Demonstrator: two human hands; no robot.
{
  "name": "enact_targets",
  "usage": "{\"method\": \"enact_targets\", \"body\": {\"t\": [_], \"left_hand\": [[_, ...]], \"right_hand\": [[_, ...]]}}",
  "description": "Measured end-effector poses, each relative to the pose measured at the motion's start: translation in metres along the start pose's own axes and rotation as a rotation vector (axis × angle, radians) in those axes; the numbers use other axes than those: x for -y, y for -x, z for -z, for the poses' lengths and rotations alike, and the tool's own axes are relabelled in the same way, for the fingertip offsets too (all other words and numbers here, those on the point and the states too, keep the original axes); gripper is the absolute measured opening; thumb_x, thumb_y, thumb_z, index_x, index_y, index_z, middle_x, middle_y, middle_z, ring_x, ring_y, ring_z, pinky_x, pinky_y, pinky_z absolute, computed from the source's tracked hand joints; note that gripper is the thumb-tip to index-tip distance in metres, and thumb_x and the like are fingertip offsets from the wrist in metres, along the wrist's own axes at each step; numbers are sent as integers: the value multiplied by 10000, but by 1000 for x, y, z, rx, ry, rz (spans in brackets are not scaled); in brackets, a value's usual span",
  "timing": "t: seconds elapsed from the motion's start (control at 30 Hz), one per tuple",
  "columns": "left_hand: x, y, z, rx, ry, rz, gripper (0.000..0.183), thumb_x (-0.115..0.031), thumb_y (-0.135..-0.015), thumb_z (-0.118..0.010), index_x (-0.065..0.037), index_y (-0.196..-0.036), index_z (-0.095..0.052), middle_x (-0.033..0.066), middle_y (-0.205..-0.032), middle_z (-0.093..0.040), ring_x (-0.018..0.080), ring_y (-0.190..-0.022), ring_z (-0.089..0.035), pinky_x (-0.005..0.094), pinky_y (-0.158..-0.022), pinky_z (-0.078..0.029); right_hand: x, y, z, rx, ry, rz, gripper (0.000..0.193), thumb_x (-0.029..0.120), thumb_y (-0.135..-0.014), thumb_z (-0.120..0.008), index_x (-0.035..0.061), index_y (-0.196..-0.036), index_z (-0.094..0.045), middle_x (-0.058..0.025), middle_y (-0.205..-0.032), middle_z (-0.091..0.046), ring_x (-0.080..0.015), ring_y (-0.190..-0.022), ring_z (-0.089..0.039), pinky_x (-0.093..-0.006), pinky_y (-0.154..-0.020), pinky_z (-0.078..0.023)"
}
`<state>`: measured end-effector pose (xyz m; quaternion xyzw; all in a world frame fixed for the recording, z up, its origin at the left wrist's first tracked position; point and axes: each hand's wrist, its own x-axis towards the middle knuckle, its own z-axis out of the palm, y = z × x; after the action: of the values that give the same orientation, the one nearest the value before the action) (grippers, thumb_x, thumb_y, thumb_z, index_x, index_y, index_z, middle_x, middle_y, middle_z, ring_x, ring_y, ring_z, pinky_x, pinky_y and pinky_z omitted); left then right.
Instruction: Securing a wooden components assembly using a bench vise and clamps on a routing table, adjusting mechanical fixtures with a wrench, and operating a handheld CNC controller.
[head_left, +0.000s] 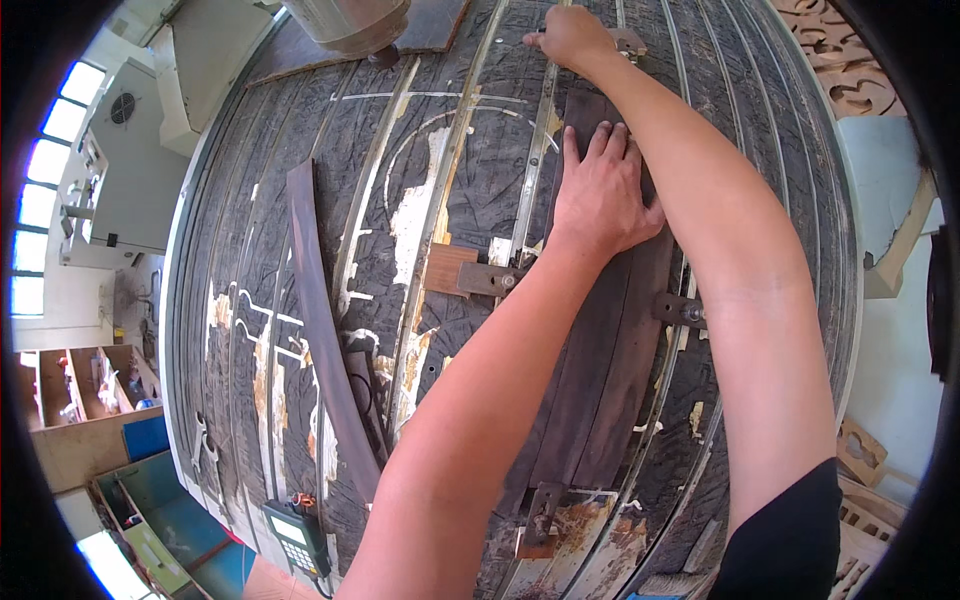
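Note:
My left hand (pixel 605 195) lies flat, fingers stretched out, on dark wooden boards (pixel 590 370) set side by side on a worn machine bed (pixel 270 210). Beyond it, at the boards' far end, my right hand (pixel 572 38) is closed; whatever is in its fingers is hidden. Just right of that fist sits a metal clamp plate (pixel 628 42), partly covered by the hand. More clamp plates border the boards: one on the left (pixel 490 280) beside a small brown wood block (pixel 448 268), one on the right (pixel 680 310) and one at the near end (pixel 543 515).
A long curved dark wood strip (pixel 325 300) lies left of my left forearm. The machine's spindle head (pixel 350 20) hangs at the top, above a dark board (pixel 430 25). Wrenches (pixel 205 450) and a handheld keypad controller (pixel 297 535) are at the near left edge.

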<state>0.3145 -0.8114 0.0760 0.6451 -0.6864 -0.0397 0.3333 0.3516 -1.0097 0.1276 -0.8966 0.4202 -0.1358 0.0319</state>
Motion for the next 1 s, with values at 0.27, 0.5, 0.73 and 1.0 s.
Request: {"method": "enact_targets", "body": {"t": [0.27, 0.5, 0.73, 1.0], "left_hand": [[0, 1, 0, -27, -50, 29, 670, -467, -881, -568, 65, -1288, -552, 236, -1420, -502, 343, -1392, -401, 603, -1164, -222], [0, 2, 1, -11, -72, 36, 653, -461, -898, -556, 62, -1288, -567, 231, -1417, -509, 344, -1394, -400, 596, -1167, -222], [-2, 1, -1, -7, -63, 38, 657, -460, -892, -563, 61, -1293, -569, 228, -1413, -516, 349, -1395, -400, 590, -1172, -218], [1, 2, -1, -17, -72, 34, 654, -461, -889, -569, 67, -1275, -585, 235, -1409, -518, 351, -1392, -405, 593, -1170, -218]], "right_hand": [[-2, 55, 61, 118, -1293, -351, 356, 313, -996, -564, -36, -950, -613, -213, -802, -694, -302, -740, -689, -378, -655, -542], [-105, 105, 73, -35, -1377, -106, 315, 323, -956, -616, 53, -1091, -706, -116, -1019, -718, -243, -897, -683, -395, -835, -521], [-174, 97, 27, -95, -157, -197, 306, 290, -947, -575, 45, -1061, -718, -194, -1006, -717, -380, -960, -675, -466, -861, -510], [-177, 76, 10, -89, -1, -24, 301, 314, -940, -586, 74, -1049, -732, -201, -977, -705, -406, -953, -661, -489, -858, -509]]}}
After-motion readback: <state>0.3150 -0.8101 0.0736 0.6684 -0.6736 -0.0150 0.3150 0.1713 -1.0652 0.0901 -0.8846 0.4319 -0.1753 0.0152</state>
